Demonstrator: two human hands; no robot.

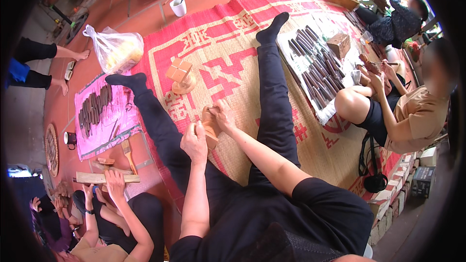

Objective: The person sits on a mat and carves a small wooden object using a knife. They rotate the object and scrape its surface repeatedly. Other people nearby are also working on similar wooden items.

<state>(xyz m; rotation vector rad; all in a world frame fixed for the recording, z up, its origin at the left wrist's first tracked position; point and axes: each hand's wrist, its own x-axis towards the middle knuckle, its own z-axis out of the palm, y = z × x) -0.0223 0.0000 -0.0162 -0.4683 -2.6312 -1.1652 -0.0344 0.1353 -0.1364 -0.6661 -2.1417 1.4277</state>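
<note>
Between my outstretched legs I hold a rounded, light-brown wooden piece (210,127) above the woven mat. My left hand (194,141) is closed around its near left side. The fingers of my right hand (223,116) grip its far right side, so much of the piece is covered. Whether a small tool is also in either hand, I cannot tell. Beyond my hands, a wooden block (179,69) with a light cross line on top rests against or on a rounded wooden piece (184,85).
Several dark-handled carving tools (320,70) lie on white cloth at right, others (94,109) on a pink cloth (87,143) at left. A plastic bag (116,51), white cup (178,7) and brush (128,155) stand around. People sit at right and lower left, handling wood.
</note>
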